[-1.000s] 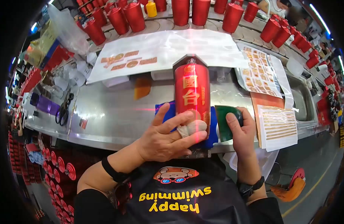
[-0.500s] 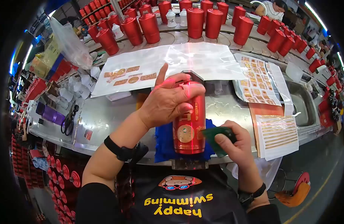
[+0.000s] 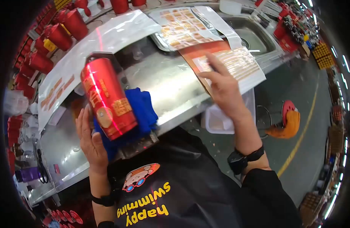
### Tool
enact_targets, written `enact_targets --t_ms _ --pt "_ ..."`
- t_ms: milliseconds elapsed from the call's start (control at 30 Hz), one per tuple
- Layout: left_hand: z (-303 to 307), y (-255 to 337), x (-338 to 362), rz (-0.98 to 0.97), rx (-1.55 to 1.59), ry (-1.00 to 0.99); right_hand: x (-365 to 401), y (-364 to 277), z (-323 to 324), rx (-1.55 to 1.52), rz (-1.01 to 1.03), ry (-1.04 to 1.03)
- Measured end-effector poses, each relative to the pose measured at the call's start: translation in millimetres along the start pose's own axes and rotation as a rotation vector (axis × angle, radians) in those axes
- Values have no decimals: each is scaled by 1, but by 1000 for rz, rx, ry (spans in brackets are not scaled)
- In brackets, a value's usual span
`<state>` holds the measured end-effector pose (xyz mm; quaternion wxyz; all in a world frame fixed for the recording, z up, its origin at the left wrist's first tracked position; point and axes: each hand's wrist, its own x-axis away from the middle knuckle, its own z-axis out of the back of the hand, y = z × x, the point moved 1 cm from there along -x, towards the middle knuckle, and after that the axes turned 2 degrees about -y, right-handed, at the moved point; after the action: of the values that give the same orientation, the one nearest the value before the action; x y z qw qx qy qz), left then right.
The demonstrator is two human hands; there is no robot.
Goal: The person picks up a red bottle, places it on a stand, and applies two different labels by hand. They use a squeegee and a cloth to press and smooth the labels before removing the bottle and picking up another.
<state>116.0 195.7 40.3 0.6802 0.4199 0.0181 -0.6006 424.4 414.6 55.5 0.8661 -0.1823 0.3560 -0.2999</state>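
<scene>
A red bottle with gold lettering and gold decals lies on a blue cloth in a dark holder, a red laser line running along it. My left hand rests along the bottle's left side, its fingers straight and not wrapped round it. Over a white sheet with gold strips my right hand reaches out, slightly blurred, its fingers apart. Beneath that sheet lies an orange-brown sheet.
A tray with a sheet of gold decals stands behind, beside a metal sink. To the left is a long white sheet, with red bottles beyond. A clear plastic bin sits below the table edge.
My view has turned to the right. My right hand has left the bottle for the strip sheet, and the green scraper it held is out of sight. My left hand has dropped to the bottle's side.
</scene>
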Motion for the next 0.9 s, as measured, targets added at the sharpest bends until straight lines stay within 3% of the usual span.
enact_targets --t_ms 67,133,233,367,467,667,900 --pt "-8 0 15 61 103 8 30 41 34 297 -165 -26" --pt "-13 3 23 87 156 5 50 62 55 554 -168 -29" --pt "-14 10 21 87 111 -6 67 72 58 602 -108 -46" --pt "-15 5 25 111 154 0 62 61 51 442 -58 -38" --pt "-12 6 26 78 132 -6 62 62 49 552 -141 64" --pt "-12 11 27 50 76 -61 67 60 48 403 -77 -76" --pt "-14 12 28 66 13 -53 72 57 55 374 -81 17"
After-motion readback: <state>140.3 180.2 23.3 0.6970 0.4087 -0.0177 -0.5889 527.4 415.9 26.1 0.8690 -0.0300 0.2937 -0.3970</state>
